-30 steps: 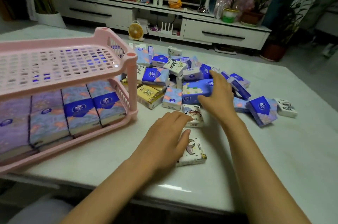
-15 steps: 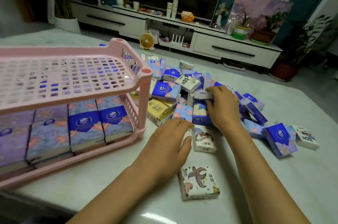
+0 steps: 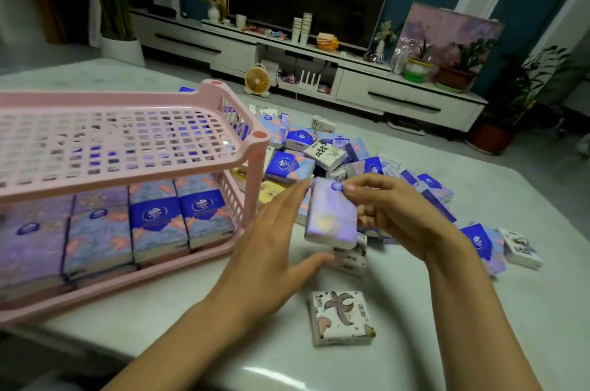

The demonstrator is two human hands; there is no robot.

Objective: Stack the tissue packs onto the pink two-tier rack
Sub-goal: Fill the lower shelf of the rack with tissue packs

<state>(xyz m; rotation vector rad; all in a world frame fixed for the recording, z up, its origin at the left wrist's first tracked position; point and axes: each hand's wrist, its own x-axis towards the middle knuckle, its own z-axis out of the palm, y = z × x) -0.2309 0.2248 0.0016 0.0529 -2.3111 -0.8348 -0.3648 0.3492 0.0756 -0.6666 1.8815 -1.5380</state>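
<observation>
The pink two-tier rack [image 3: 255, 148] stands at the left of the table; its lower tier holds a row of blue and purple tissue packs [image 3: 153, 218], and its grid top tier is bare. My right hand [image 3: 396, 215] pinches a purple tissue pack [image 3: 330, 215] lifted above the table, just right of the rack. My left hand [image 3: 274, 247] is open with straight fingers, its fingertips touching the left edge of that pack. A loose pile of tissue packs [image 3: 319, 151] lies behind the hands.
A white patterned pack [image 3: 341, 317] lies near the front edge of the white table [image 3: 510, 310], another [image 3: 349, 256] under the held pack. More packs [image 3: 488, 247] lie at the right. A TV cabinet [image 3: 399, 96] stands beyond the table.
My right hand has lifted a purple pack out of the pile toward me. My left hand has risen off the table and meets the pack. The view has tilted up.
</observation>
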